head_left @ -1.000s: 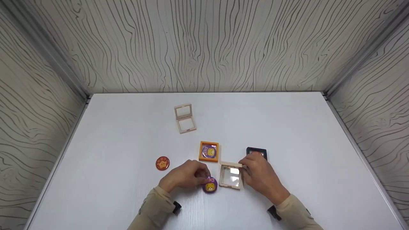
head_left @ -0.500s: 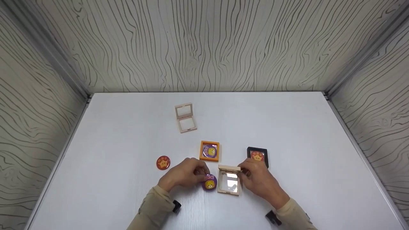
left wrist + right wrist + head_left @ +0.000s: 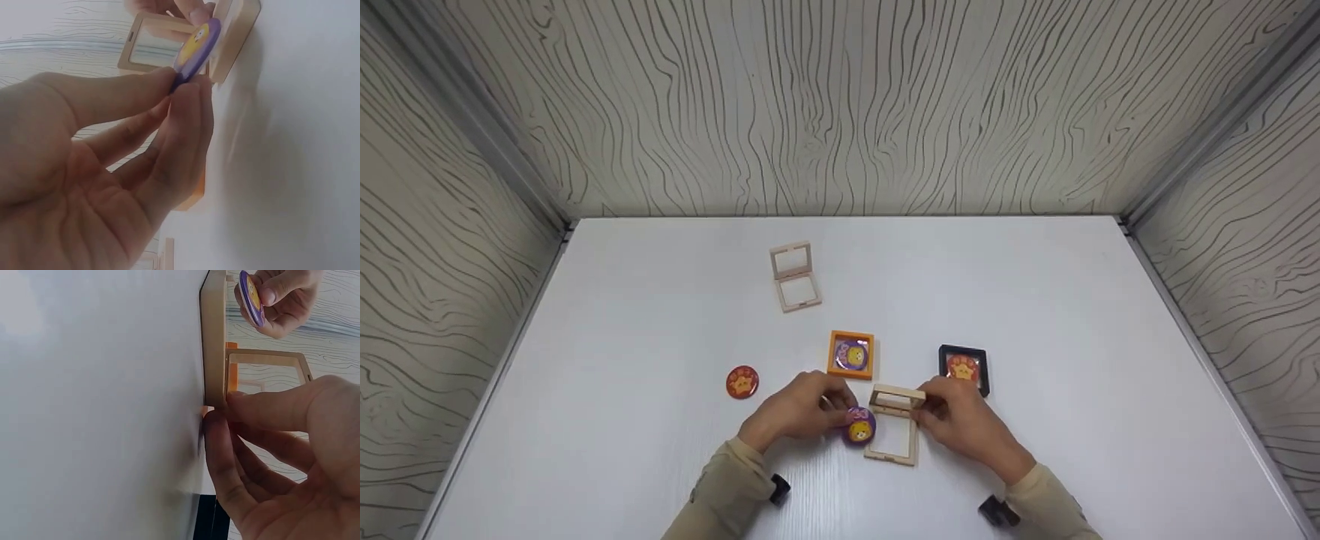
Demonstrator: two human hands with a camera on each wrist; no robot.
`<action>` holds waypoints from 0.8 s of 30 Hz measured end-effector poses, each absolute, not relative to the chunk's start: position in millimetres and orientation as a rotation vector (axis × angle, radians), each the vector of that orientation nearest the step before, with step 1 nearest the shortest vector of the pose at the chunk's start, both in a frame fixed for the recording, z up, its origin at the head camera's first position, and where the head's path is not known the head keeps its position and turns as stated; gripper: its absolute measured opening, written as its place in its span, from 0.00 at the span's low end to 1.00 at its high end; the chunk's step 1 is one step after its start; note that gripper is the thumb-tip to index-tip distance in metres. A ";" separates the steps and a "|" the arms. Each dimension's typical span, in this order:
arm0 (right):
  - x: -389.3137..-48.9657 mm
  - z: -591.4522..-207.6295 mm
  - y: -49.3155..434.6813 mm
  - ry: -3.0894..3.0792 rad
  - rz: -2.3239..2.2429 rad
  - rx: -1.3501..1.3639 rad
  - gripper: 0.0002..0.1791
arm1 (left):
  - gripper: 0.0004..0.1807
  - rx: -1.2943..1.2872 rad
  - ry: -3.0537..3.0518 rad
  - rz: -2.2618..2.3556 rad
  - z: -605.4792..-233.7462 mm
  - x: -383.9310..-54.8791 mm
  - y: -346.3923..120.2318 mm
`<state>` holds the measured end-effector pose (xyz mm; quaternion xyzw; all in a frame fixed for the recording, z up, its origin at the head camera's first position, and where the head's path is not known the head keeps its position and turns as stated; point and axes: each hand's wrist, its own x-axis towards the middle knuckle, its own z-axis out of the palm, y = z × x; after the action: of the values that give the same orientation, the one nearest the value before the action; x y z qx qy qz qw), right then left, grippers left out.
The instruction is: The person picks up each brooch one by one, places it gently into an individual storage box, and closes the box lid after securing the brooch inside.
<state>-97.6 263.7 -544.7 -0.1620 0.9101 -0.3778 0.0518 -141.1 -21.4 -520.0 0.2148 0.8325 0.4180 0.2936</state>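
Observation:
Between thumb and fingers my left hand (image 3: 799, 411) pinches a round purple badge with a yellow bear (image 3: 859, 427). In the left wrist view the badge (image 3: 197, 48) is tilted and held above the table, beside the frame. With my right hand (image 3: 969, 424) I pinch the right side of a beige hinged display frame (image 3: 913, 442), near its hinge. Its lid (image 3: 897, 395) stands raised, and its lower half has a see-through window. The right wrist view shows thumb and finger on the corner of the frame (image 3: 214, 343).
Behind my hands lies an orange frame (image 3: 832, 354) with a purple bear badge inside. A black frame (image 3: 985, 375) with a red star badge is at the right. A loose red star badge (image 3: 742, 382) lies left; another opened beige frame (image 3: 784, 296) lies farther back.
The beige frame's lid has swung further up, and the frame has shifted slightly left and nearer. My left hand has brought the purple badge right, to the frame's left edge.

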 end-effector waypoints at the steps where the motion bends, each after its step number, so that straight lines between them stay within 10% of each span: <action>1: -97.8 -544.9 264.3 2.761 -1.149 -0.481 0.07 | 0.02 0.557 2.213 1.122 -520.6 -141.1 -19.3; 24: -99.5 -551.0 269.6 2.662 -1.218 -0.491 0.03 | 0.05 0.363 2.090 1.408 -533.7 -135.7 -4.4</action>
<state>-99.5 269.6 -551.0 -0.1646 0.8935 -0.4087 0.0866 -135.7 -4.4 -533.7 0.1362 0.7847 0.5287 0.2936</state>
